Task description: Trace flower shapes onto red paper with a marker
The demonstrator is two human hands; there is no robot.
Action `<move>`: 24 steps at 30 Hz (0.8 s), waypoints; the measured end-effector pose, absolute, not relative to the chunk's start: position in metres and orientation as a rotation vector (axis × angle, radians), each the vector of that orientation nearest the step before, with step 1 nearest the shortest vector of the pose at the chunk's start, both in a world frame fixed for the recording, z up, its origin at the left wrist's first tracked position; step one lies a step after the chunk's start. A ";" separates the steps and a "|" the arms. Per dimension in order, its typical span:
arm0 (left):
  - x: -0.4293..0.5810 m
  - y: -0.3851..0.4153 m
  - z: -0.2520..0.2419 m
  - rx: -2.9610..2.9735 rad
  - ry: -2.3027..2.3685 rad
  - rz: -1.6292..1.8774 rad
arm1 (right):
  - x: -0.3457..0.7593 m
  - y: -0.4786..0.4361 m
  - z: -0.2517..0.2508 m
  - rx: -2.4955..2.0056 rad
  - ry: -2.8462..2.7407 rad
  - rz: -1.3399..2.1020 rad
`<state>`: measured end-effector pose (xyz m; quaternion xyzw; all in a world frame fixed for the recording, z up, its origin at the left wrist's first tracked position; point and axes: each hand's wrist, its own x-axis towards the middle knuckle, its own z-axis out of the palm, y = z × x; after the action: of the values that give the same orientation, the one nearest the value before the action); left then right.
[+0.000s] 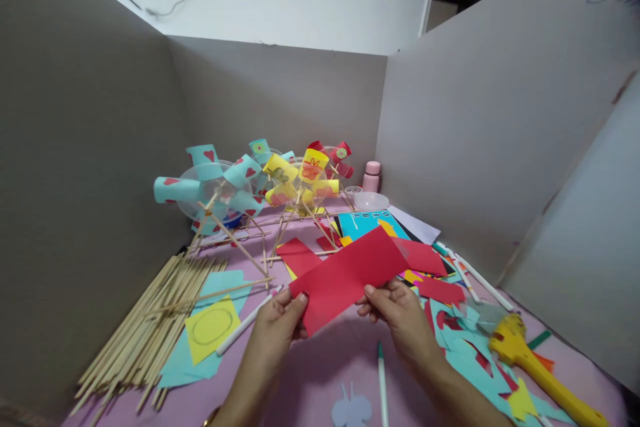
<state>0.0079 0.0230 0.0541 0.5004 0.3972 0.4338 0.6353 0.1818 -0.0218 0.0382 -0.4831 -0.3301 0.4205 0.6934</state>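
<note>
A person's left hand is pinching the lower left corner of a red paper sheet, while the right hand is gripping its lower edge between thumb and fingers, holding it above the middle of a pink desk. The sheet is showing no drawing or cut-out shape. Toward the far edge, a blue wheel and a yellow wheel are standing on stick frames, seemingly assembled and decorated. Loose sticks are lying along the left edge, apparently unused; paper scraps are littering the right edge; a butterfly cutout is resting unattached at the near edge.
</note>
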 end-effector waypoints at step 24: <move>-0.025 0.052 0.062 1.070 0.983 1.175 | 0.209 -0.043 0.036 -1.337 -1.354 0.868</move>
<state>-0.0248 0.0516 0.0621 0.4605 0.4230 0.5058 0.5943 0.2088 -0.0430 0.0358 -0.5531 -0.5602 0.3592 0.5013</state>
